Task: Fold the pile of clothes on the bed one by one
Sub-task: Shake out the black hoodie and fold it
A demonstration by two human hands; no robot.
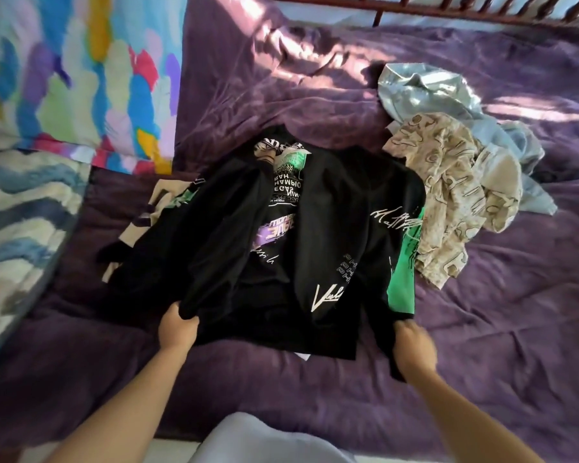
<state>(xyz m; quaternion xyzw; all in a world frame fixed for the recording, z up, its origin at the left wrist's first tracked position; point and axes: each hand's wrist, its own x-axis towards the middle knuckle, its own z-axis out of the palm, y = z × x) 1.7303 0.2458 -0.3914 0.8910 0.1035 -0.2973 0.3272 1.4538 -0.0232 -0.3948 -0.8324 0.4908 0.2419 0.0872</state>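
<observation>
A black shirt point(331, 208) with white, green and purple prints lies spread on the purple bed cover point(498, 312), its two sides folded in over the middle. My left hand point(178, 325) pinches the near end of the left folded panel. My right hand point(415, 349) grips the shirt's near right edge, below the green stripe. To the right sits a crumpled pile: a beige patterned garment point(455, 195) over a pale blue garment point(428, 91). A striped cream and dark cloth point(161, 202) pokes out from under the shirt's left side.
A bright multicoloured pillow point(81, 71) stands at the back left, and a blue and white wavy blanket point(17, 235) lies along the left. A dark wooden headboard rail point(448, 8) runs across the top. The bed's near edge is at the bottom.
</observation>
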